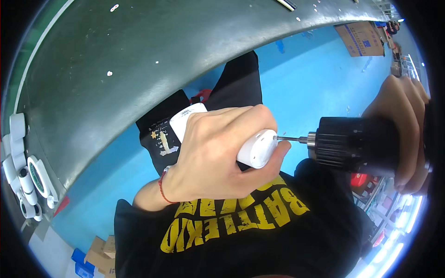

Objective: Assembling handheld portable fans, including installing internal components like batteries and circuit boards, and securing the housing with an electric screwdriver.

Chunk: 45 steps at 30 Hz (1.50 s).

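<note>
My left hand [213, 160], with a red cord round its wrist, is closed round a white plastic device [258, 149] above my lap. The device's rounded end points right, and a flat white part [187, 116] shows beyond my knuckles; whether both are one piece is hidden by the hand. At the right, my right hand [402, 125] grips a black power screwdriver [354, 143], held level. Its thin metal bit [292, 138] meets the device's end face near the upper edge, close to my left fingers. A small hole shows lower on that face.
A dark green worktable [139, 51] curves across the top and left, with small scraps on it. Several white devices [28, 185] stand at its left edge. A cardboard box [360, 39] sits on the blue floor at upper right; more cartons [101, 255] and a blue bin [81, 264] are at lower left.
</note>
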Each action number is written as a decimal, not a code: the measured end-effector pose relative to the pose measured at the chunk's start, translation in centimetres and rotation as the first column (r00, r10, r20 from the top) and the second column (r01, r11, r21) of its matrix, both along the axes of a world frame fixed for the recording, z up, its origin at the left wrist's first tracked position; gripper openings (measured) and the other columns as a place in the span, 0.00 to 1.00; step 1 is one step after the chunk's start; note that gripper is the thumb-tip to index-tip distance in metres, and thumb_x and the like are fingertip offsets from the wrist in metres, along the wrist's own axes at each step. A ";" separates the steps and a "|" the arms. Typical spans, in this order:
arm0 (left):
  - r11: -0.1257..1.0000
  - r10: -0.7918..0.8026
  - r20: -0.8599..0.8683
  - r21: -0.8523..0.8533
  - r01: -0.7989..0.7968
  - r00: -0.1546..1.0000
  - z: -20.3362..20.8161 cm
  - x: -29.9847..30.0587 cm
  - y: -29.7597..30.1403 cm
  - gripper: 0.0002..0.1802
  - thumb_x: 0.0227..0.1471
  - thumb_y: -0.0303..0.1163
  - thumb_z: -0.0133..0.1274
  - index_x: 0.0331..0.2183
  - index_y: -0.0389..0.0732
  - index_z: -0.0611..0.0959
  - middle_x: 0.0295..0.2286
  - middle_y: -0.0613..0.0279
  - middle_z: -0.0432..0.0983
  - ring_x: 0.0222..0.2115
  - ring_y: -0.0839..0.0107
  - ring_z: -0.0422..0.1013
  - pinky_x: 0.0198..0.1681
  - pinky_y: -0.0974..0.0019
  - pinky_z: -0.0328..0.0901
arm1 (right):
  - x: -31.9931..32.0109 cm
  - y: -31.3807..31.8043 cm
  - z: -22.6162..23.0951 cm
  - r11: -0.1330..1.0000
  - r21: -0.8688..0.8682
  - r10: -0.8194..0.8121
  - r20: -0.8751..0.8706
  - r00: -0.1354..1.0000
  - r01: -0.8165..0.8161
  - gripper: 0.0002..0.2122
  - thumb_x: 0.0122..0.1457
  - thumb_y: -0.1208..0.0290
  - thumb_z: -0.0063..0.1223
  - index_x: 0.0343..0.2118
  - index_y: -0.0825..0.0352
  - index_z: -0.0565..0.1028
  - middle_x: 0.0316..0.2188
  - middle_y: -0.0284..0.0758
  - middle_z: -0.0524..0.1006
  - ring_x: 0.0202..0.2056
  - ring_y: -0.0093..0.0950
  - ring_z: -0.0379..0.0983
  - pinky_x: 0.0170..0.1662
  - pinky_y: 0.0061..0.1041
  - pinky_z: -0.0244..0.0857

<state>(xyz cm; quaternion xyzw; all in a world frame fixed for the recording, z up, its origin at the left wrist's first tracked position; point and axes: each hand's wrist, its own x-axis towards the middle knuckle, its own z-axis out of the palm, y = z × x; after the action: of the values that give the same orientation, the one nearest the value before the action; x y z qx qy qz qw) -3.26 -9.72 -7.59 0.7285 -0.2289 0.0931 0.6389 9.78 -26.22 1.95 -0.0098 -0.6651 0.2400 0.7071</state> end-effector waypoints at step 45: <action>0.338 -0.023 -0.244 -0.915 -0.222 0.970 2.3 2.2 13.8 0.17 0.66 0.34 0.37 0.53 0.37 0.63 0.39 0.61 0.61 0.41 0.68 0.62 0.49 0.58 0.60 | 19.0 -1.6 -6.7 -0.736 0.397 -0.063 0.766 -0.639 0.548 0.19 0.61 0.55 0.53 0.43 0.69 0.77 0.31 0.41 0.79 0.32 0.30 0.74 0.39 0.30 0.66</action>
<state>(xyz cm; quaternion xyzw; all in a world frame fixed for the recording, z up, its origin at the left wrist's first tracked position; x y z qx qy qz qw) -1.08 4.06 -5.30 0.2490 -0.0193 0.1676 0.9537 28.80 -27.78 -4.76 -0.9138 -0.2422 -0.3042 0.1174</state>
